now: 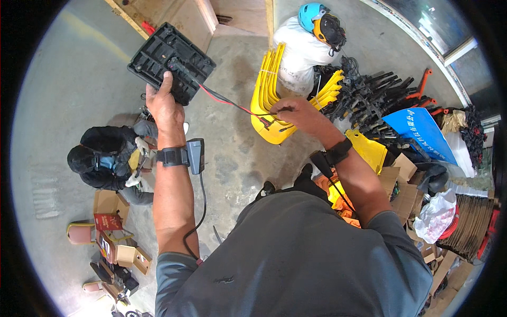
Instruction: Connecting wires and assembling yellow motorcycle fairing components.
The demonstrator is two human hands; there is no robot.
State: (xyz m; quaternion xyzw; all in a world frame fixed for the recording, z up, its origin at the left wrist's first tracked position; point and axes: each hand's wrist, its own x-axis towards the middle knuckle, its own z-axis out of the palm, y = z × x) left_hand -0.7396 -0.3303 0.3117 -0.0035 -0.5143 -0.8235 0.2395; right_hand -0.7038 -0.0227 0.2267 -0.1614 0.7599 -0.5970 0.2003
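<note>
Holding the black ribbed unit (153,61) at its near edge, the left hand (167,110) grips with thumb on the ribbed face; the other fingers are mostly hidden. The unit is left of the stacked yellow panels (275,136). Seen against these panels, the right hand's (302,117) fingers pinch the red-and-black cable (228,101).

A pink-padded chair (80,234) stands on grey floor (222,166), glass panes (441,24) opposite
</note>
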